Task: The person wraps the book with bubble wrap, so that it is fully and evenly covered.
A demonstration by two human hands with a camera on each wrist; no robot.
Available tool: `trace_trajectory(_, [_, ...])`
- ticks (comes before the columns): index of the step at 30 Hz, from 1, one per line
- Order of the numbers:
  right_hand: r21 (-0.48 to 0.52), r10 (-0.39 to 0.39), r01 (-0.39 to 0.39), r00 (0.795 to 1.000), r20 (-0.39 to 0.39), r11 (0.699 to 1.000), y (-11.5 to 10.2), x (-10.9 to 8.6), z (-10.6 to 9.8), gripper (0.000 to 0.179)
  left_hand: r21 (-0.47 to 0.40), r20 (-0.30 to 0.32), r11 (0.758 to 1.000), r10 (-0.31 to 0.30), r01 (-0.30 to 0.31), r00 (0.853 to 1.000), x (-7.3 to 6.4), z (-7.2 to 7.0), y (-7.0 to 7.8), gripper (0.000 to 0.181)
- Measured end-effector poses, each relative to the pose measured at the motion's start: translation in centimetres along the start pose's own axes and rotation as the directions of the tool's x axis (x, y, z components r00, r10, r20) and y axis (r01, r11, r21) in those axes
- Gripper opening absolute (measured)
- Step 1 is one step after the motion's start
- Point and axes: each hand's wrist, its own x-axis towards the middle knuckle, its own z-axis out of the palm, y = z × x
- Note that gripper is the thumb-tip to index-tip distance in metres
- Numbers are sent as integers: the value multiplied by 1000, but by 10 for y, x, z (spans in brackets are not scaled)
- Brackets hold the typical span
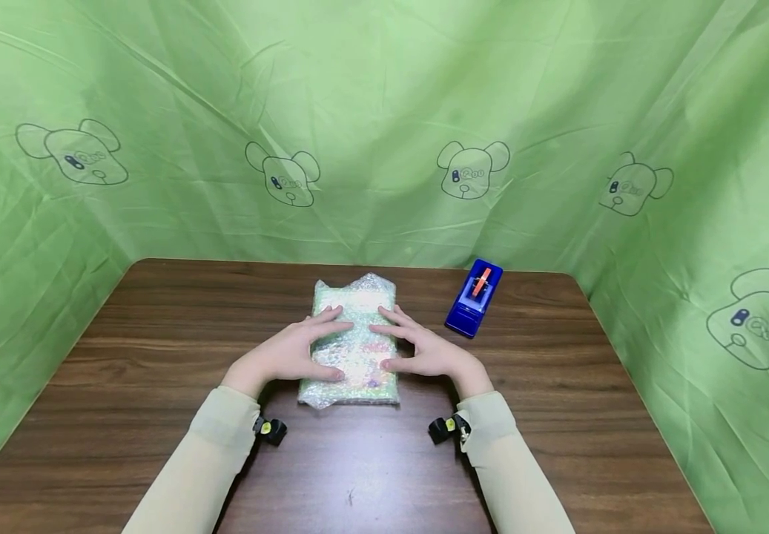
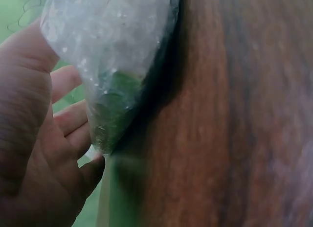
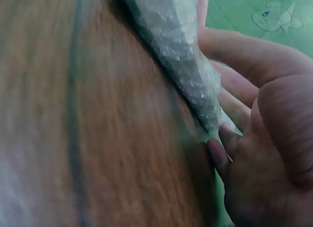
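A flat rectangular package in bubble wrap (image 1: 357,300) lies on the table, with pale green and pinkish colours showing through the film. On its left side rests my left hand (image 1: 293,351), fingers spread and thumb laid over the top. My right hand (image 1: 432,351) touches the opposite side in much the same way, its fingertips on the upper face. From the left wrist, the wrap (image 2: 115,46) bulges beside my palm, and the little finger is near its lower corner. The right wrist view has the wrapped edge (image 3: 183,56) running along my fingers.
A blue tape dispenser-like holder with an orange-red piece on it (image 1: 474,298) lies at the back right of the brown wooden table (image 1: 177,326). Green cloth (image 1: 371,111) printed with bear heads hangs behind and at both sides.
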Motion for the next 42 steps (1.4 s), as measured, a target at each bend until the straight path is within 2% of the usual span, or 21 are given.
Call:
trace_trajectory(6, [11,1,-1,1000,9,1000,2,0,0,75,17,14,1000,-22,22,1000,1,2,-3,99])
trace_trajectory(13, [19,-5,5,1000,-10,1000,-3,-2,-1,74,-6,17,1000,-26,26,1000,0,1,-2,102])
trace_trajectory(24, [-4,-18,18,1000,1,1000,-2,-1,-1,73,-32,17,999,-30,30,999,1,3,-4,104])
trace_trajectory(36, [0,-2,2,1000,-1,1000,-4,-2,-4,74,-49,26,998,-32,34,999,1,0,4,102])
trace_trajectory(42, [-26,18,-19,1000,-12,999,-10,-4,-8,74,-38,28,999,-35,37,999,1,0,4,101])
